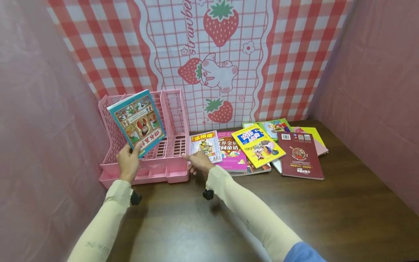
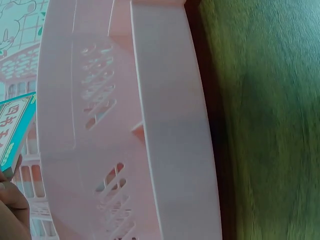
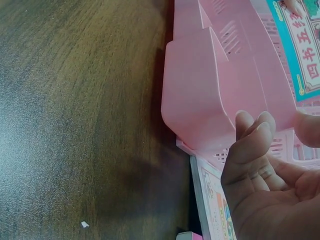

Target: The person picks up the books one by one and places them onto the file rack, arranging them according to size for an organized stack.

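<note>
My left hand holds a blue-bordered book by its lower edge, thumb on the cover. The book leans tilted above the pink desktop book rack, overlapping its slotted compartments in the head view. My right hand is at the rack's right front corner. Its thumb lies at the top edge of the front wall, with the other fingers curled beside the outer side. In the left wrist view only part of the left hand shows, by the book's corner.
Right of the rack lie several books: a small white-and-yellow book, a purple one, a yellow one, a green one and a maroon one. Behind stands a strawberry-print cloth; pink curtains flank the wooden table.
</note>
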The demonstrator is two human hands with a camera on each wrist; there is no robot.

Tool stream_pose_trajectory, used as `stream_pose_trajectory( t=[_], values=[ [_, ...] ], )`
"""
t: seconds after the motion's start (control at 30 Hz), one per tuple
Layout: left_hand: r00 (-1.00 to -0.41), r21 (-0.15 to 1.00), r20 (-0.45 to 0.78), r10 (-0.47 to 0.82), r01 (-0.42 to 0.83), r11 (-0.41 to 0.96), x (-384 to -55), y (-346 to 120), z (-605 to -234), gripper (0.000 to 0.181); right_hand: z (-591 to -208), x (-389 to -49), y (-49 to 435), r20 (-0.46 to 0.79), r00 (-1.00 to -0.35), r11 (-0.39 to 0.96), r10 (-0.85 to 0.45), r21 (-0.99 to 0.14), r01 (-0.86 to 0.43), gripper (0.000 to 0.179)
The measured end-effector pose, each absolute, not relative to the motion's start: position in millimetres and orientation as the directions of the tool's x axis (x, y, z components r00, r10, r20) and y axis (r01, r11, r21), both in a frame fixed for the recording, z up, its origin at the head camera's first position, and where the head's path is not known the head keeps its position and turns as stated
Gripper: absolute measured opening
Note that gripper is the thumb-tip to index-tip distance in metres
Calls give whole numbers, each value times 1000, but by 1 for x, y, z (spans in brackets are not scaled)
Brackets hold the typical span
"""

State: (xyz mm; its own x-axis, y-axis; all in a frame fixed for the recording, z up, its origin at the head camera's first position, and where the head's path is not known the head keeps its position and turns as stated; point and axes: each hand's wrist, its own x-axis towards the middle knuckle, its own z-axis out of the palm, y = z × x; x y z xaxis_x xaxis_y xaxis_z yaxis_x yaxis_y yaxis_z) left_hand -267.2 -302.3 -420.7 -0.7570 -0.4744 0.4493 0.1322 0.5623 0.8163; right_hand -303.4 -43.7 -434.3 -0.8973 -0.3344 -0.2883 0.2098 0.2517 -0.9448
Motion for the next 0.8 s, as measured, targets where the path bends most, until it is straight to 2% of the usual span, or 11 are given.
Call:
stream_pose_trajectory(
  t=[0.23, 0.63, 0.8],
  values=[
    [-731, 814, 464, -500, 129, 567, -261, -311, -419, 41, -436, -301, -44, -277, -900, 241, -337, -949, 202, 45],
    [-710, 821, 419, -566, 29, 571, -252, -333, -416, 40, -436, -301, -44, -267, -899, 220, -346, -955, 199, 43],
    [-679, 826, 422, -601, 14, 564, -250, -343, -419, 38, -436, -301, -44, -274, -896, 213, -350, -955, 209, 44]
  ],
)
